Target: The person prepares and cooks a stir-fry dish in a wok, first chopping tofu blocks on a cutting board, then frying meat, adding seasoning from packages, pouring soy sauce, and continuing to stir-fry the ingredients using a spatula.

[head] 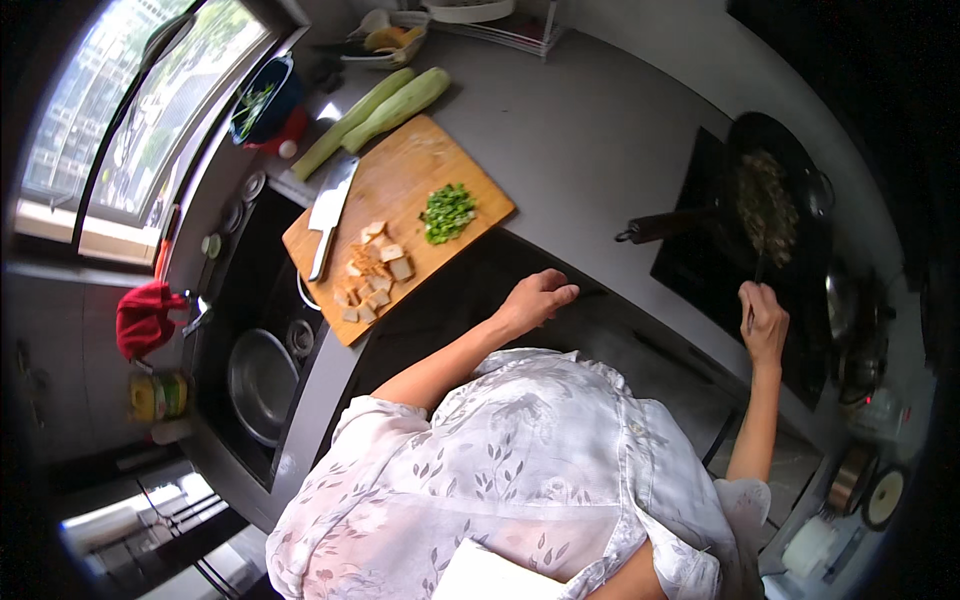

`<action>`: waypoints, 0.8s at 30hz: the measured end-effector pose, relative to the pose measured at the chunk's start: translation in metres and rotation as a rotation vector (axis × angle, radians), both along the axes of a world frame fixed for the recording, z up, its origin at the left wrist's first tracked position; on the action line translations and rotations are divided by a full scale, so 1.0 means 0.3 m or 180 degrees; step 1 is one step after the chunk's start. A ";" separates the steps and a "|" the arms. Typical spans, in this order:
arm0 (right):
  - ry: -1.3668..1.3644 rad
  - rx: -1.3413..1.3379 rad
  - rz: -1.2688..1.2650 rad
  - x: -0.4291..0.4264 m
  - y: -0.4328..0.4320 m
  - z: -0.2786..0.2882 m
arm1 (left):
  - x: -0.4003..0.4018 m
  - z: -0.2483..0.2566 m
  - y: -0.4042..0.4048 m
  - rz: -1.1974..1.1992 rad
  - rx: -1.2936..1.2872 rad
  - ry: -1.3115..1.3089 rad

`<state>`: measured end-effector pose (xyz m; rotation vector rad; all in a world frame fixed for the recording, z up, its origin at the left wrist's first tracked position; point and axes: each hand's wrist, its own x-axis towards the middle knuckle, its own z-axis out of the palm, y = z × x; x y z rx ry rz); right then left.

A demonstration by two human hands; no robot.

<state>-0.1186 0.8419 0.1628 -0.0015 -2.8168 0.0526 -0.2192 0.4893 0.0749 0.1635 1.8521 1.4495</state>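
Note:
My right hand (763, 321) grips the handle of a cooking utensil (760, 266). Its far end reaches into a dark wok (739, 135) and is hard to make out. Chopped, browned food (766, 206) lies in the wok, which sits on a black cooktop (686, 191). The wok's long handle (667, 225) points left over the counter. In front of my body, my left hand (536, 300) hovers near the counter edge with loosely bent fingers and nothing in it. To its left, a wooden cutting board (405, 176) bears chopped green onion (448, 214), pale cubes with orange shreds (375, 270), and a cleaver (334, 202).
Two peeled pale-green gourds (390, 109) lie behind the board. A sink (225, 300) holding a metal basin (262, 386) is at left, beneath a red cloth (150, 319). A white rack (517, 41) stands at the back. Lids and jars (874, 412) crowd the right side.

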 end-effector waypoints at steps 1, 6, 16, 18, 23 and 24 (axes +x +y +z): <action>-0.0176 0.0121 -0.0080 -0.006 -0.036 0.009 | 0.001 -0.011 -0.019 -0.0003 -0.0063 0.0010; 0.0066 -0.0176 -0.0393 0.004 -0.057 0.024 | -0.005 -0.028 -0.151 0.0123 -0.0049 0.0039; 0.1158 -0.1735 -0.0528 -0.038 -0.569 -0.003 | -0.071 0.063 -0.647 0.1744 -0.0034 0.0549; 0.0857 -0.1934 0.0281 -0.107 -0.747 -0.039 | -0.111 -0.048 -0.811 0.2334 -0.0439 0.1504; -0.0112 -0.2378 0.1155 -0.211 -1.063 -0.086 | -0.197 -0.044 -1.048 0.2189 -0.3147 0.2978; -0.0205 -0.2357 0.1280 -0.227 -1.102 -0.092 | -0.210 -0.068 -1.082 0.2055 -0.3072 0.2608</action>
